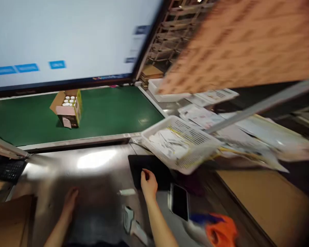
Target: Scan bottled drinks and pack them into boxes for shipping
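My left hand (71,198) is over the metal worktop (92,178), smeared by motion, so its fingers do not show clearly. Over a black mouse pad (134,168), my right hand (149,185) has its thumb and fingers curled together. Whatever may be inside that curl is dark and I cannot make it out. Below it lies a grey-white handheld scanner (131,221), with a small white piece (127,192) just above the scanner. A phone (179,201) with a dark screen rests to the right of my right forearm.
An open carton (68,118) of white-capped bottles stands on the green conveyor belt (113,113). A large monitor (67,37) hangs above. At right are a white basket (154,133) with papers, flat cardboard (267,202) and an orange object (221,230). A keyboard (9,168) is at left.
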### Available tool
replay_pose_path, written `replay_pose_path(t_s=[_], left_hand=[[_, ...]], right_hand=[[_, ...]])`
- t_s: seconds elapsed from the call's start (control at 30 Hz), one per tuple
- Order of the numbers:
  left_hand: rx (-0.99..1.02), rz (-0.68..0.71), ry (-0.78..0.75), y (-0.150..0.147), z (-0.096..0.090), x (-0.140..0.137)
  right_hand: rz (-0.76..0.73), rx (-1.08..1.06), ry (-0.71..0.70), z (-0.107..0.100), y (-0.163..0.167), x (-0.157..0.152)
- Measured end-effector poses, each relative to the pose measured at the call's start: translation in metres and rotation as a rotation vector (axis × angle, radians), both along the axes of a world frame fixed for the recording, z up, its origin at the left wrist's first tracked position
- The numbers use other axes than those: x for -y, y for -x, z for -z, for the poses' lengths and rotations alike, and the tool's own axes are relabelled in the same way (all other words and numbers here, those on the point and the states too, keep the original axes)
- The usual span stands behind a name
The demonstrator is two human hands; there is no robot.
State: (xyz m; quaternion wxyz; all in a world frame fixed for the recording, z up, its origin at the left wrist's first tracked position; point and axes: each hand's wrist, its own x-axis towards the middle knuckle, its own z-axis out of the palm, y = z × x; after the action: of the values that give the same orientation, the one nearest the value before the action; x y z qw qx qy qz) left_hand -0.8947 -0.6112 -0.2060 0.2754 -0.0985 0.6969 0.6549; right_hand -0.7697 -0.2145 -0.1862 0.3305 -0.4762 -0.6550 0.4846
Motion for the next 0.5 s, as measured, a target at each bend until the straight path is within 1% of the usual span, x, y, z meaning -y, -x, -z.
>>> replay_pose_path(t_s=[0.03, 0.07, 0.1, 0.13, 0.2, 0.27, 0.33, 0.4, 0.43, 0.47, 0.5], left_hand=[[-0.017, -0.041, -0.043, 0.004, -0.009, -0.003], [-0.032, -0.058, -0.08, 0.006, -0.019, -0.006], [-0.047, -0.069, -0.098, 0.006, -0.028, -0.011], [-0.061, -0.072, -0.101, 0.004, -0.037, -0.015], [-0.073, -0.065, -0.085, -0.011, -0.05, -0.022], [-0.083, -0.051, -0.087, -0.038, -0.052, -0.026], [-0.092, -0.006, -0.109, -0.071, -0.042, -0.028], [-0.055, 0.041, -0.122, -0.103, -0.022, -0.03], [-0.007, 0.042, -0.123, -0.117, -0.011, -0.031], [0.049, 0.014, -0.115, -0.129, -0.001, -0.03], [0.095, -0.047, -0.102, -0.14, 0.008, -0.027]], right_hand=[[0.014, 0.055, -0.044, 0.001, -0.028, -0.004], [0.01, 0.102, -0.08, 0.003, -0.049, -0.007], [-0.005, 0.136, -0.106, 0.006, -0.062, -0.01], [-0.029, 0.164, -0.132, 0.009, -0.069, -0.013], [-0.105, 0.213, -0.204, 0.017, -0.071, -0.018], [-0.204, 0.233, -0.304, 0.026, -0.065, -0.025], [-0.288, 0.211, -0.393, 0.035, -0.061, -0.034], [-0.336, 0.17, -0.44, 0.042, -0.062, -0.047], [-0.345, 0.167, -0.465, 0.043, -0.064, -0.054], [-0.373, 0.166, -0.493, 0.042, -0.065, -0.061], [-0.437, 0.173, -0.521, 0.038, -0.064, -0.068]])
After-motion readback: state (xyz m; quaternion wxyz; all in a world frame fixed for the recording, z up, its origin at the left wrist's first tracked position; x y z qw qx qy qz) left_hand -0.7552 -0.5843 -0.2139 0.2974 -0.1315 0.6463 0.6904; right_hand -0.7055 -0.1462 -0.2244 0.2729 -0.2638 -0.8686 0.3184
